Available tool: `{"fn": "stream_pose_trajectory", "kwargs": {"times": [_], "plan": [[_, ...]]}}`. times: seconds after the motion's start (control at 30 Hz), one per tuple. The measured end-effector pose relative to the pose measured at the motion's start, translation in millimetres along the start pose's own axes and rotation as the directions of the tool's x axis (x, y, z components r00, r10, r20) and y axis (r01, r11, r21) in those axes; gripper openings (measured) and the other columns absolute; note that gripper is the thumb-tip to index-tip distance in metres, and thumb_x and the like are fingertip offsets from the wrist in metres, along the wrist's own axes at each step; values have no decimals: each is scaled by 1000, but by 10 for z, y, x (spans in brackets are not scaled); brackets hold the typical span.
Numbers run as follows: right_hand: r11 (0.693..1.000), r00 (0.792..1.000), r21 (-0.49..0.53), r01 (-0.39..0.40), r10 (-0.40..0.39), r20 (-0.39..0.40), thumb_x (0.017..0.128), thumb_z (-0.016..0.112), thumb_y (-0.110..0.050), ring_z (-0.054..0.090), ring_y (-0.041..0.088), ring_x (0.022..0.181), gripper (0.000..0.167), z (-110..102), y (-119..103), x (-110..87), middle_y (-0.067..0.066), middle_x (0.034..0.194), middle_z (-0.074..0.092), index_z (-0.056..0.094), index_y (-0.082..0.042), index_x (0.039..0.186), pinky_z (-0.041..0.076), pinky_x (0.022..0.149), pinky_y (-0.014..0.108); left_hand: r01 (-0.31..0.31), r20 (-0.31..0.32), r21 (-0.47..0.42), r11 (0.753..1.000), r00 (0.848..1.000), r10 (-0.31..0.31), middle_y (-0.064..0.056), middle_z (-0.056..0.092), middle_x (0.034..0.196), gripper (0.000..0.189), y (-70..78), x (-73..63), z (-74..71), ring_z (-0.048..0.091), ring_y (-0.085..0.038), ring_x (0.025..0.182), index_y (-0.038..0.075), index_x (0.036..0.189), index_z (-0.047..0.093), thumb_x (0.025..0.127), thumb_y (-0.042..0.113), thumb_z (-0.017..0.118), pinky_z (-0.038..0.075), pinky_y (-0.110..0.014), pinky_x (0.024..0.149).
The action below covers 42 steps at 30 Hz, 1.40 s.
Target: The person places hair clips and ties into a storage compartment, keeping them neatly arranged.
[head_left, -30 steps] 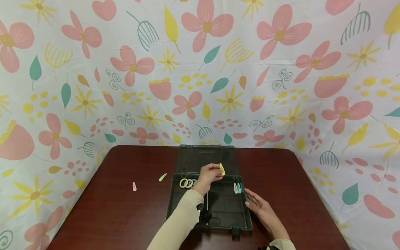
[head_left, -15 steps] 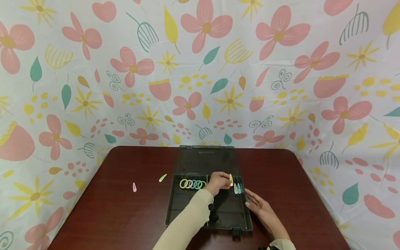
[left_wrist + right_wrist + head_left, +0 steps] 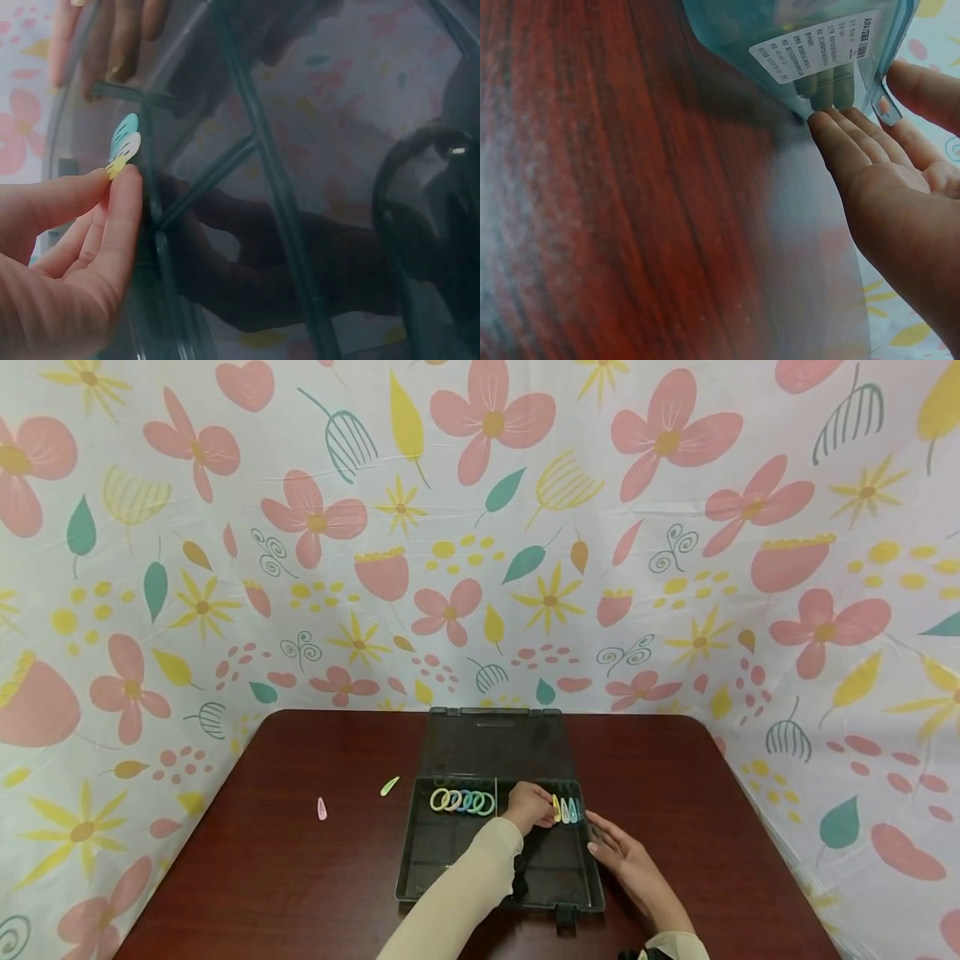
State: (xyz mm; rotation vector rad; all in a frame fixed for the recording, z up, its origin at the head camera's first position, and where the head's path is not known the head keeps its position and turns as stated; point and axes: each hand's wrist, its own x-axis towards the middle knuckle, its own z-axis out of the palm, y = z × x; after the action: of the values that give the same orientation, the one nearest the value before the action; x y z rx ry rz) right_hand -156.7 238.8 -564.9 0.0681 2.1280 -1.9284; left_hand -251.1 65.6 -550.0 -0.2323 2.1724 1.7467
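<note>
Over the right compartment of a dark clear storage box, my left hand pinches a yellow hair clip between thumb and fingertips. Its yellow tip shows between the fingers in the left wrist view. Directly right of it a whitish hair clip and blue hair clips lie side by side along the box's back right. My right hand touches the box's right outer wall. In the right wrist view its straight fingers lie against that wall, below a white printed label.
Pastel hair ties sit in a row in the box's back left compartment. Left of the box, a pink hair clip and a green hair clip lie on the brown table. The lid lies folded back behind.
My left hand has moved right and down into the box, bringing the yellow hair clip beside the whitish one. The hair ties are uncovered now. My right hand has stayed at the wall.
</note>
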Motion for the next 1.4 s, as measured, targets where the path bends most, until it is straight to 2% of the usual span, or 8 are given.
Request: {"fn": "stream_pose_trajectory", "kwargs": {"times": [0.33, 0.43, 0.67, 1.0, 1.4], "plan": [[1000, 1000, 2, 2, -2, 2, 97, 59, -23, 20, 36, 142, 60, -2, 2, 4, 18, 157, 20, 32, -13, 150, 30, 111, 55, -5, -68, 72, 997, 998, 10, -9, 63, 70, 11, -42, 37, 79, 68, -22, 61, -3, 84, 69, 77, -12, 72, 59, -31, 54], [1000, 1000, -4, 2, -2, 0, 97, 59, -23, 19, 36, 143, 60, 0, 3, -1, 18, 157, 20, 33, -13, 150, 30, 111, 55, 3, -82, 70, 998, 997, 3, -9, 64, 69, 11, -54, 43, 92, 68, -22, 60, -4, 82, 69, 76, -12, 73, 59, -31, 54], [1000, 1000, -11, -1, 1, 11, 97, 58, -26, 17, 36, 143, 61, -14, 13, 6, 16, 158, 17, 31, -15, 151, 30, 111, 56, -32, -114, 81, 996, 993, 41, -9, 64, 66, 11, -50, 13, 109, 67, -21, 57, -5, 80, 70, 75, -14, 73, 58, -30, 51], [1000, 1000, -15, 4, -4, 17, 97, 58, -27, 17, 36, 143, 61, -22, 28, 11, 16, 158, 16, 30, -16, 151, 30, 111, 56, -46, -172, 103, 994, 983, 63, -8, 63, 59, 9, -28, -23, 136, 66, -20, 52, -5, 74, 71, 75, -14, 72, 56, -28, 47], [1000, 1000, -18, -8, 8, 12, 97, 58, -26, 18, 36, 143, 61, -23, 30, 18, 17, 158, 17, 30, -15, 151, 30, 111, 55, -36, -173, 128, 991, 983, 58, -7, 62, 59, 11, -10, -41, 126, 66, -22, 53, -3, 70, 69, 76, -12, 72, 57, -30, 49]]}}
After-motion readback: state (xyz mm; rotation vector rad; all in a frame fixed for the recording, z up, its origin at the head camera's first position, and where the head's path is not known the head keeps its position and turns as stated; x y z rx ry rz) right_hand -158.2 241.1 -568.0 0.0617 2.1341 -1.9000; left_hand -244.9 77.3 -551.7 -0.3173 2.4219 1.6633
